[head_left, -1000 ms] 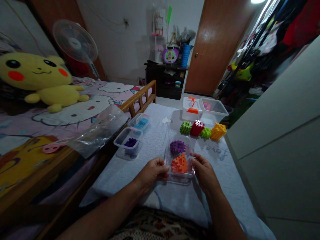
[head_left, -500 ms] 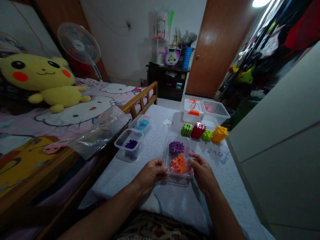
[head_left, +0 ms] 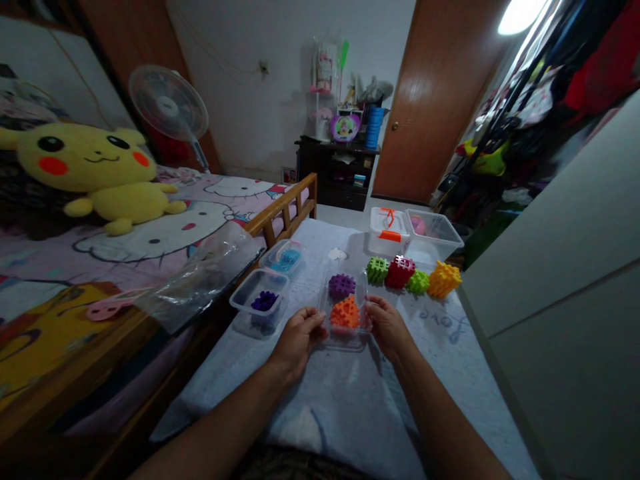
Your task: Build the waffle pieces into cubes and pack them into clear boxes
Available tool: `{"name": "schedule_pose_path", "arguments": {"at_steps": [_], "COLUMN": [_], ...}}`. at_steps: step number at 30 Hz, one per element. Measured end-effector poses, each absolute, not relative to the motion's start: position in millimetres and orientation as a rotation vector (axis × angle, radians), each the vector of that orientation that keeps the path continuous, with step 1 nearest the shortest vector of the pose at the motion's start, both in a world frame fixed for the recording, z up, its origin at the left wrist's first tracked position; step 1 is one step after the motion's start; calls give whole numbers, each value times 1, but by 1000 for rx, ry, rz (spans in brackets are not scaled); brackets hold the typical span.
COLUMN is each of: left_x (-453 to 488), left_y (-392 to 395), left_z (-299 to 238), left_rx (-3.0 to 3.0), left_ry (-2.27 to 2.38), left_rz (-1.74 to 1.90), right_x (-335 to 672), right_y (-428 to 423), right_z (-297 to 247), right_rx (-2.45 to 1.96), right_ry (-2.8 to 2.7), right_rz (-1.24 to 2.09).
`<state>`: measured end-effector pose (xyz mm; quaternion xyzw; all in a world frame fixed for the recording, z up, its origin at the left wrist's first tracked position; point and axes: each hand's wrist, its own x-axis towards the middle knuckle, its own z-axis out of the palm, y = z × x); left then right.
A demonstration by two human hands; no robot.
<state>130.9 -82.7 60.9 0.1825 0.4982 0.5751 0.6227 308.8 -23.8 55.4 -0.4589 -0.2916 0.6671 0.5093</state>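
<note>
Between my two hands is a clear plastic container [head_left: 345,343], gripped at its left and right sides. My left hand [head_left: 303,337] closes its thumb and fingers on the left wall. At the right wall, my right hand [head_left: 387,325] pinches the side in the same way. Inside lie a purple toothed block [head_left: 342,286] at the far end and an orange toothed piece [head_left: 346,311] nearer me. To the right stand a green block [head_left: 377,271], a dark red block [head_left: 401,273], a lime green block [head_left: 418,282] and a yellow block [head_left: 445,279] in a row.
On the left are an open tub [head_left: 260,313] with dark purple pieces and another tub [head_left: 283,259] with blue pieces. A lidded box [head_left: 388,230] with orange latches and a larger clear box [head_left: 434,233] stand at the back. A wooden rail [head_left: 280,213] borders the bed.
Both hands have carried the clear container a little to the left and away from me, its pieces still inside. The camera view has tilted slightly upward.
</note>
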Motion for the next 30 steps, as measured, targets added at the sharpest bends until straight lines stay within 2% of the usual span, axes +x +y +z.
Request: {"name": "schedule_pose_path", "arguments": {"at_steps": [15,30], "left_x": [146,152], "left_y": [-15,40], "left_z": [54,49], "left_rx": [101,39], "left_ry": [1046,1079], "left_rz": [1653,1683], "right_x": [284,255], "right_y": [55,88], "right_z": [38,42], "right_rx": [-1108,-1091], "right_ry": [-695,-592], "right_rz": [1607,1519]}}
